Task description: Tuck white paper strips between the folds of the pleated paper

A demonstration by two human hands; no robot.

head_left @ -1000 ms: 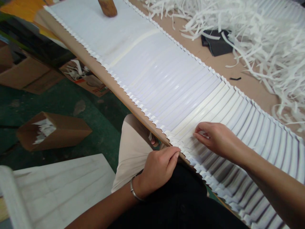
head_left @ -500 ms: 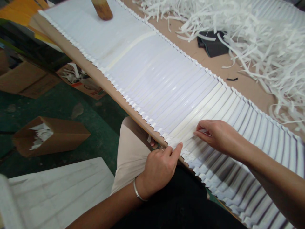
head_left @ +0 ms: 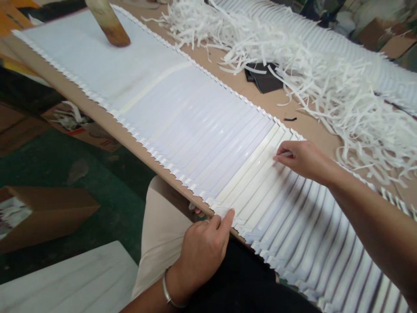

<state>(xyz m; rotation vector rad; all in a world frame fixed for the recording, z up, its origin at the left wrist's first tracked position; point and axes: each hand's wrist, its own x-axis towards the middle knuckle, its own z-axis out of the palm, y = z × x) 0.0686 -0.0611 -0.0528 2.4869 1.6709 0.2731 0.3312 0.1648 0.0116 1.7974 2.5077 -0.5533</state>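
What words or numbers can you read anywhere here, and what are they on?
No text can be read anywhere.
The white strips under the left hand and right hand are blank.
The cardboard box on the floor has a red printed patch, too blurred to read.
The shredded paper and the brown box show no print.

A long row of overlapping white strips [head_left: 202, 130] lies along the near edge of the table [head_left: 293, 100]. The left hand [head_left: 202, 250] pinches the near end of one strip at that edge, a bangle [head_left: 167, 293] on its wrist. The right hand [head_left: 301, 158] nips the same strip's far end (fingertips closed). Beyond the row lies a heap of white shreds [head_left: 309, 74], a wooden handle [head_left: 107, 21] resting on the row's far-left part.
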